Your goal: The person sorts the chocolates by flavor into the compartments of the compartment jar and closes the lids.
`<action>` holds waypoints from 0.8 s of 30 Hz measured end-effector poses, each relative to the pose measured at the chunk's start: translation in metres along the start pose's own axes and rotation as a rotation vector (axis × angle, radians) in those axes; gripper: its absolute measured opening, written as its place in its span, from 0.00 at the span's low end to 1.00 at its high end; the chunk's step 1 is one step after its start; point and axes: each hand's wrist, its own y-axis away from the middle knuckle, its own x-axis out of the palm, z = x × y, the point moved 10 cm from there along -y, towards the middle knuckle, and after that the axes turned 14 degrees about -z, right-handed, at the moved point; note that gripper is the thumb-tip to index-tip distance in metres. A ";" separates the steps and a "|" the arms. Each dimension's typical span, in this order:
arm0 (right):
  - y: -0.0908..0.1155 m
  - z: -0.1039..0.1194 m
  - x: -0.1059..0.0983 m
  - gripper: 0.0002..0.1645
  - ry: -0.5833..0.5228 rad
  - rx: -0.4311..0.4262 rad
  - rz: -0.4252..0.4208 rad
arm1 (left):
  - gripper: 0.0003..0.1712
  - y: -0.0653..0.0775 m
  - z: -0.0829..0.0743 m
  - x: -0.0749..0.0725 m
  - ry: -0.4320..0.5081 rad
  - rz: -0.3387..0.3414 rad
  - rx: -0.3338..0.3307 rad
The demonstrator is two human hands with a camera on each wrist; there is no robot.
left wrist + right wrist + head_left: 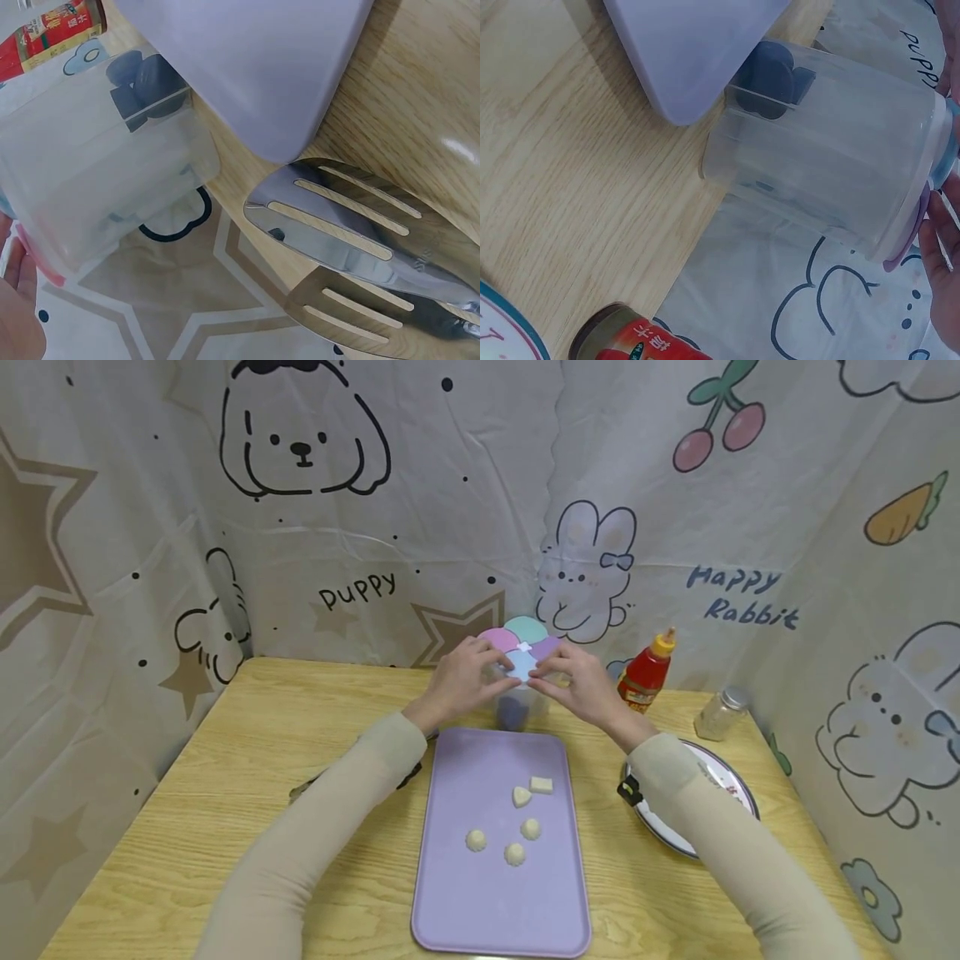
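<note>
At the head view's centre, the left hand [467, 675] and right hand [581, 683] pinch the petalled lid [521, 667] of the clear container [832, 142]; uneven finger pressure could tip it toward the lilac tray [498, 906].

Soft, even light over the tray [501, 902]; the wrist views look greyer.
Beside the tray, the left wrist view catches a small white glare on the table [405, 75] and reflections on a slotted utensil [341, 256]. The right wrist view shows a soft shadow along the tray and a hazy container [840, 150] at its end. Beyond the tray, the curtain [450, 460] stretches toward the head view's edges.
</note>
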 end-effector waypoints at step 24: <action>0.003 -0.003 0.001 0.06 -0.035 -0.026 -0.002 | 0.18 0.000 0.002 0.002 0.037 0.018 -0.043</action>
